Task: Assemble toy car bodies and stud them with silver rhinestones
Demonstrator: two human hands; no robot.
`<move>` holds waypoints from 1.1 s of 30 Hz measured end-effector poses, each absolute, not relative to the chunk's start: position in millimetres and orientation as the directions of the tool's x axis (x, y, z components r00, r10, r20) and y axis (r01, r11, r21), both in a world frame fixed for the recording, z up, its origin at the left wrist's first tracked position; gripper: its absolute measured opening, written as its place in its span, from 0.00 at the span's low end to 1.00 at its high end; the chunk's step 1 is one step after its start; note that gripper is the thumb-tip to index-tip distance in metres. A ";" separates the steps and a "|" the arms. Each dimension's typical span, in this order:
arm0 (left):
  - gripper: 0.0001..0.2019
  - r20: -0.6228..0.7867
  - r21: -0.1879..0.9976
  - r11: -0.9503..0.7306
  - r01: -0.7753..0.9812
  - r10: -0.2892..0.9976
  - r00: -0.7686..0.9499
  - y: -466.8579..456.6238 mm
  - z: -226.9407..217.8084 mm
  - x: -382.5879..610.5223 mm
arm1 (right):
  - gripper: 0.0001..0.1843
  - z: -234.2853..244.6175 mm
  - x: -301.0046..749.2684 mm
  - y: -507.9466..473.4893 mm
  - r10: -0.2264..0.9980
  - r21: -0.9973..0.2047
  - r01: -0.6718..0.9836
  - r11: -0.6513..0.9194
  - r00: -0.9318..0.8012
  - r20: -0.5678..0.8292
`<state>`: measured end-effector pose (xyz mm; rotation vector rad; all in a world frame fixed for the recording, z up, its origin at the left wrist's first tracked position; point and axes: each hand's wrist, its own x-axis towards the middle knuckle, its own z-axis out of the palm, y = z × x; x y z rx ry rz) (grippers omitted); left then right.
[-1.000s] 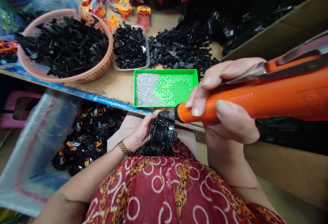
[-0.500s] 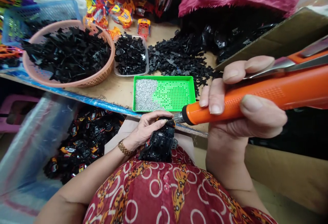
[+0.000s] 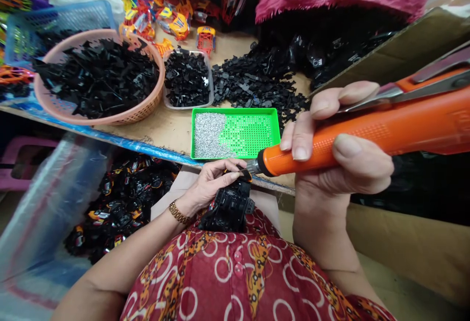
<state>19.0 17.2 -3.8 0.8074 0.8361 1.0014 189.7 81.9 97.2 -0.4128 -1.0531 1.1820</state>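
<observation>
My left hand [image 3: 216, 179], with a watch on the wrist, grips the far end of a black toy car chassis [image 3: 229, 208] against my shirt. The chassis has an orange edge near my fingertips. An orange electric screwdriver [image 3: 304, 157] with a metal lever is held in my right hand [image 3: 341, 135], fingers wrapped round its body. Its nose comes right up to my left fingertips at the chassis; the bit's tip is hidden there. Just beyond lies a green perforated tray [image 3: 257, 132] with small silvery screws [image 3: 207, 135] heaped in its left part.
On the bench stand a pink basket [image 3: 156, 101] and a clear tub [image 3: 210, 81] of black plastic pieces, with a loose pile [image 3: 253, 81] to their right. Orange toy car bodies [image 3: 176, 22] lie behind. At lower left, a plastic-lined container [image 3: 36, 242] sits beside several assembled cars [image 3: 121, 213].
My right hand and the screwdriver have shifted slightly left, towards the chassis. The left hand and chassis stay almost in place.
</observation>
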 end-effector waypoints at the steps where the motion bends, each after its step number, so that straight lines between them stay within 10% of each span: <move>1: 0.10 -0.232 0.858 0.342 -0.383 0.924 0.304 16.8 -4.1 19.4 | 0.16 98.5 189.9 81.1 0.896 -0.755 -0.540 0.371 -0.004 0.443; 33: 0.08 -0.236 0.837 0.361 -0.412 0.917 0.323 22.7 -3.5 15.9 | 0.17 81.9 195.6 84.0 0.861 -0.808 -0.392 0.440 -0.072 0.504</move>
